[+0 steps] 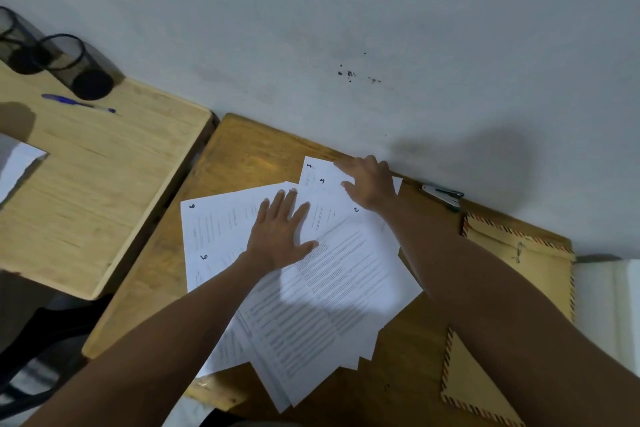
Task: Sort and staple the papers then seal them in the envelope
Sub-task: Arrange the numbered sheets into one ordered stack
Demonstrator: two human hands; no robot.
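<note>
Papers (322, 274) lie fanned across the desk (242, 149) under your flat, spread left hand (280, 236), pinning them while your right hand (370, 184), fingers extended, touches the far sheets, stapler (443, 196) and envelope (519, 253) waiting rightward.

Two bare forearms enter from the bottom edge, one from the lower left and one from the lower right, each ending in a bare hand. No sleeve shows on either arm up to the frame edge. The left hand (281, 234) wears no ring, watch or glove, and the right hand (367, 184) likewise shows nothing on wrist or fingers (346, 170). Nails look short and plain.
</note>
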